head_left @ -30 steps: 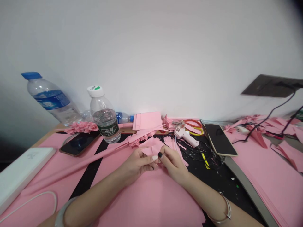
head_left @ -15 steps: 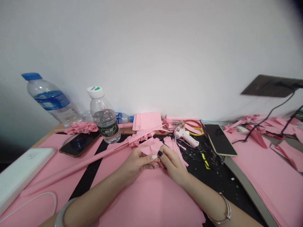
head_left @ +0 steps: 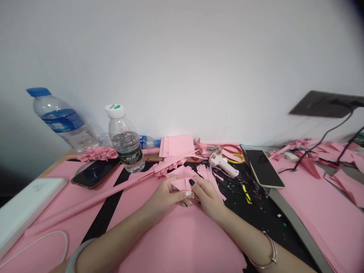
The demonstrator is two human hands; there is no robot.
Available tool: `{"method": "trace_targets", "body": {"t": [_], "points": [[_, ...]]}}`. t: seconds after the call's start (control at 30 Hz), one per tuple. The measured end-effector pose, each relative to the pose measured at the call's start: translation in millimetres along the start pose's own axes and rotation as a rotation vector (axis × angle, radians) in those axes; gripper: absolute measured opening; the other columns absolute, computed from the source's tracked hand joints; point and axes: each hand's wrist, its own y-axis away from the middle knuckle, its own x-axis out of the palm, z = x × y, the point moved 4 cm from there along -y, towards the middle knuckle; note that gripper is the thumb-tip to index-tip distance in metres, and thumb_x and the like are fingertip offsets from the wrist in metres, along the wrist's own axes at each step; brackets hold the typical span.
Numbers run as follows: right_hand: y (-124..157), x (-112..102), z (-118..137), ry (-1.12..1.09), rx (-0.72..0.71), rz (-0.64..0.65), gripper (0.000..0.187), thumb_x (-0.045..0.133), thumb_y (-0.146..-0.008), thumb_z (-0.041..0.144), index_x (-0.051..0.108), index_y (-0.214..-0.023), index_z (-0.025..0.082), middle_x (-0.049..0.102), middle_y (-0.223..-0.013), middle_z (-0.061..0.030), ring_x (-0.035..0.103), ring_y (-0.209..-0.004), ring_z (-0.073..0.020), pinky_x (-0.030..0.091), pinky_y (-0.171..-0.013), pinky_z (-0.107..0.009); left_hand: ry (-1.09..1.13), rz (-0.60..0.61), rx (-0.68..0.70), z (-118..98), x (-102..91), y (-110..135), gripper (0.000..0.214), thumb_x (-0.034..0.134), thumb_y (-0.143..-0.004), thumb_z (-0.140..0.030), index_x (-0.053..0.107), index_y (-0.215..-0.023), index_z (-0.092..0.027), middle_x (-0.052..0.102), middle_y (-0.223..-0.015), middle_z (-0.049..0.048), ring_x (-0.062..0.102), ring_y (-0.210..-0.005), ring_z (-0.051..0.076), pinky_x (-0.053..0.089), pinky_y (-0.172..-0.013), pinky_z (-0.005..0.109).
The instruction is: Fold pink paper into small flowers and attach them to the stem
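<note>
A small folded piece of pink paper (head_left: 181,183) sits between the person's hands, just above the pink sheet (head_left: 182,242) that covers the desk in front of them. It looks light and crisp, likely to crease or bend under much pressure, so it seems best held by its folded edges with the fingertips. The left hand (head_left: 167,197) pinches it between thumb and fingers. The right hand (head_left: 209,197) is curled closely against it, but from here I can't quite tell whether it is gripping the paper or only touching it.

Loose pink offcuts (head_left: 209,178) lie just beyond the right hand, with a white hot glue gun (head_left: 223,167) past them on a black work mat (head_left: 256,216). Orange-handled scissors (head_left: 231,149) lie behind the glue gun. Further back is a stack of pink paper squares (head_left: 178,146). To the left are a long rolled pink paper stem (head_left: 85,201), a smartphone (head_left: 95,172) and a water bottle with a green label (head_left: 127,148). A second smartphone (head_left: 263,168) lies to the right.
</note>
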Motion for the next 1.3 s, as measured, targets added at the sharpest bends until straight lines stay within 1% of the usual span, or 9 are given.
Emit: {"method": "trace_targets", "body": {"t": [0.2,0.3,0.4,0.53,0.73,0.9,1.03,1.17,1.3], "points": [[0.0,-2.4,-1.4,0.074,-0.023,-0.016,0.044,0.043,-0.096,0.058,0.041,-0.068,0.024,0.045,-0.058,0.0032,0.039,-0.051,-0.0135,0.03,-0.047,-0.027,0.045,-0.019,-0.024,-2.1,1.5,1.3,0.04,0.089,-0.061,-0.042,0.069,-0.082,-0.015,0.071,-0.067,0.0013,0.065,-0.058,0.015,0.051,-0.06,0.025],[-1.2,-3.5,0.4,0.096,-0.031,-0.025,0.044,0.042,-0.097,0.057,0.042,-0.069,0.024,0.049,-0.06,0.0019,0.041,-0.051,-0.0137,0.032,-0.049,-0.027,0.133,-0.001,-0.05,0.5,2.6,1.6,0.042,0.087,-0.064,-0.049,0.071,-0.081,-0.014,0.072,-0.074,0.0035,0.066,-0.06,0.014,0.052,-0.063,0.025],[-2.3,-2.9,3.4,0.12,-0.061,-0.016,0.045,0.041,-0.098,0.057,0.044,-0.069,0.023,0.048,-0.06,0.0019,0.041,-0.052,-0.014,0.032,-0.05,-0.027,0.161,0.0,-0.051,3.3,1.8,1.4,0.041,0.086,-0.065,-0.049,0.072,-0.083,-0.015,0.073,-0.075,0.0029,0.067,-0.061,0.014,0.053,-0.062,0.024],[-1.6,-1.6,3.1,0.118,-0.086,-0.011,0.046,0.04,-0.098,0.058,0.045,-0.069,0.023,0.044,-0.061,0.0028,0.038,-0.052,-0.0133,0.03,-0.048,-0.027,0.092,0.002,-0.013,3.8,0.3,0.7,0.037,0.087,-0.067,-0.042,0.07,-0.085,-0.015,0.073,-0.072,0.0024,0.067,-0.061,0.013,0.053,-0.062,0.023],[-0.1,1.0,1.2,-0.034,-0.06,0.018,0.047,0.046,-0.096,0.06,0.042,-0.067,0.023,0.041,-0.054,0.0058,0.036,-0.047,-0.0116,0.029,-0.046,-0.025,-0.018,0.004,0.01,-0.5,1.0,0.5,0.037,0.086,-0.066,-0.04,0.064,-0.08,-0.014,0.072,-0.065,0.0014,0.067,-0.058,0.014,0.052,-0.059,0.024],[-1.4,4.5,11.0,-0.006,-0.113,0.095,0.049,0.048,-0.095,0.058,0.042,-0.063,0.023,0.045,-0.051,0.0045,0.045,-0.046,-0.0124,0.035,-0.046,-0.025,-0.081,0.032,-0.026,5.0,4.5,1.1,0.045,0.086,-0.065,-0.034,0.056,-0.094,-0.016,0.072,-0.061,0.0004,0.07,-0.055,0.018,0.055,-0.058,0.029],[-0.1,3.7,9.9,0.079,-0.103,0.056,0.051,0.046,-0.096,0.057,0.037,-0.059,0.023,0.041,-0.047,0.0059,0.041,-0.043,-0.0108,0.033,-0.044,-0.024,-0.099,0.045,-0.052,8.8,6.5,1.8,0.053,0.085,-0.066,-0.029,0.05,-0.104,-0.018,0.07,-0.055,-0.001,0.07,-0.053,0.019,0.054,-0.057,0.029],[1.6,4.2,2.0,0.037,-0.041,0.033,0.05,0.045,-0.097,0.054,0.038,-0.059,0.023,0.041,-0.048,0.0061,0.039,-0.042,-0.0103,0.031,-0.044,-0.024,-0.067,0.069,-0.012,6.4,7.1,1.8,0.052,0.084,-0.068,-0.03,0.048,-0.104,-0.019,0.071,-0.058,-0.0016,0.069,-0.053,0.017,0.053,-0.056,0.028],[0.3,1.6,0.5,-0.032,-0.04,-0.042,0.05,0.047,-0.095,0.059,0.038,-0.062,0.023,0.037,-0.051,0.0069,0.034,-0.044,-0.0098,0.027,-0.043,-0.024,-0.053,0.002,0.041,1.5,5.6,2.8,0.054,0.082,-0.07,-0.03,0.045,-0.108,-0.02,0.07,-0.061,-0.0035,0.069,-0.055,0.017,0.054,-0.058,0.028]]}}
